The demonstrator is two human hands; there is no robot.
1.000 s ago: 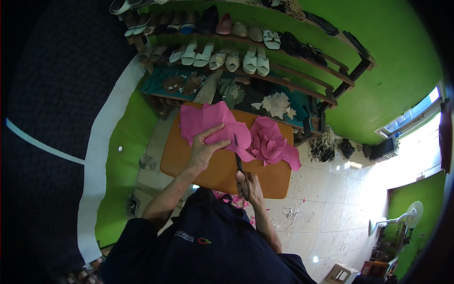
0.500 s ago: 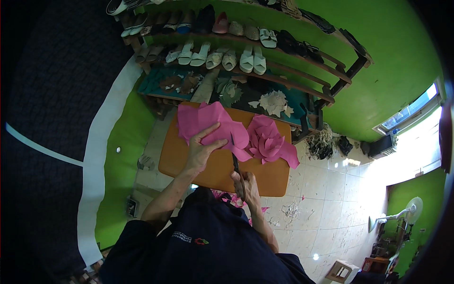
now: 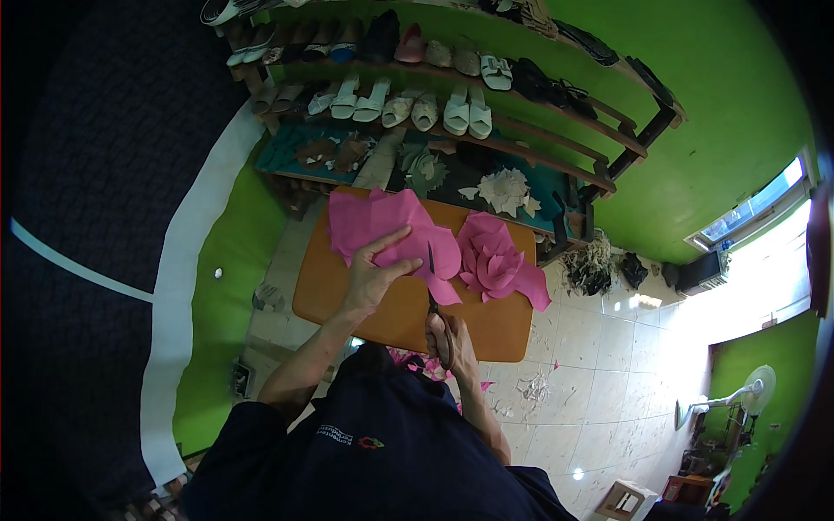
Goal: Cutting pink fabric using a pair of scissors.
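Note:
My left hand (image 3: pixel 372 282) grips a pink sheet (image 3: pixel 373 217), thumb and fingers pressing on its near part. My right hand (image 3: pixel 456 340) is closed round the handles of dark scissors (image 3: pixel 433 304). Their blades point away from me and lie across the right part of the sheet, beside my left thumb. A narrow pink flap hangs off the sheet to the right of the blades. Just right of it, several cut pink petal-shaped pieces (image 3: pixel 491 260) are heaped on an orange-brown tabletop (image 3: pixel 391 321).
Behind the table stands a wooden rack (image 3: pixel 539 143) with several rows of shoes. Its low teal-covered shelf holds a cream scrap pile (image 3: pixel 504 189) and a grey-green one (image 3: pixel 423 169). Scraps (image 3: pixel 534 386) litter the tiled floor at right. Pink scraps (image 3: pixel 426 366) lie by my lap.
The pink flap beside the scissors has dropped slightly toward me, and the blades have shifted a little against the sheet. Both hands stay almost in place.

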